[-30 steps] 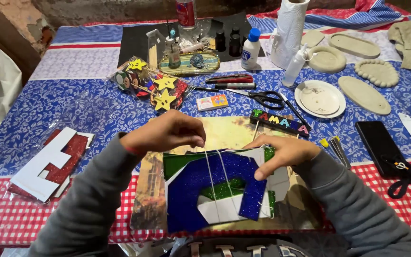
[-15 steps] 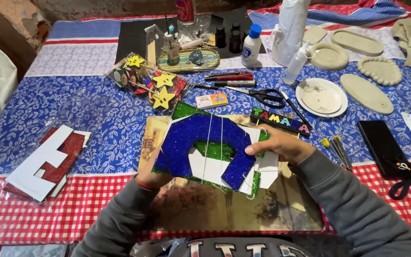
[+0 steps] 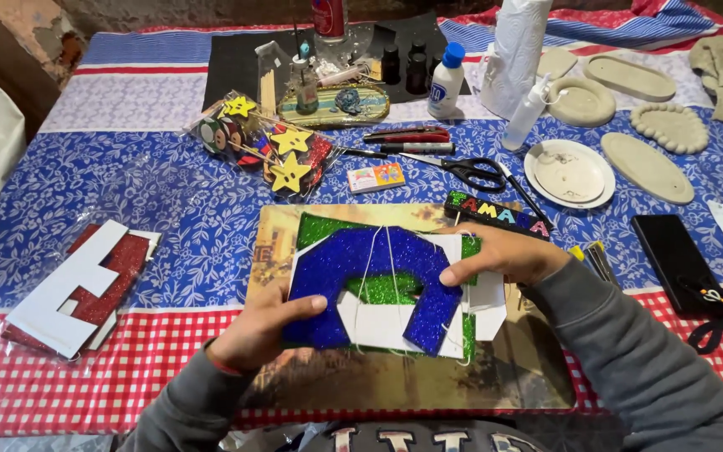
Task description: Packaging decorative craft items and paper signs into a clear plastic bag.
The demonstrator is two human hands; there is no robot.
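At the near edge of the tabletop (image 3: 169,201), over a printed board (image 3: 428,381) that lies flat on the cloth, both hands hold a blue glitter arch shape (image 3: 353,276) backed by green glitter foam (image 3: 321,226) and white card (image 3: 378,326), with thin white threads running across its face. The left hand (image 3: 257,331) grips the lower left corner, thumb on top of the blue surface and fingers curled beneath. The right hand (image 3: 504,254) pinches the right edge, thumb laid on the white card and fingers bent over the top. The piece is tilted slightly, its open side facing the person. Just beyond the right hand lies a black strip with coloured letters (image 3: 495,213), and behind that a pair of black-handled scissors (image 3: 470,172) and a white round plate (image 3: 569,173). A clear bag of yellow stars (image 3: 269,151) sits farther back on the left, near a small box (image 3: 376,177). At the far left, a red and white cut-out in a plastic sleeve (image 3: 77,289) rests on the checked border. A black phone (image 3: 678,259) lies to the right, well apart from the hands, and a white glue bottle (image 3: 445,79) stands near the back.
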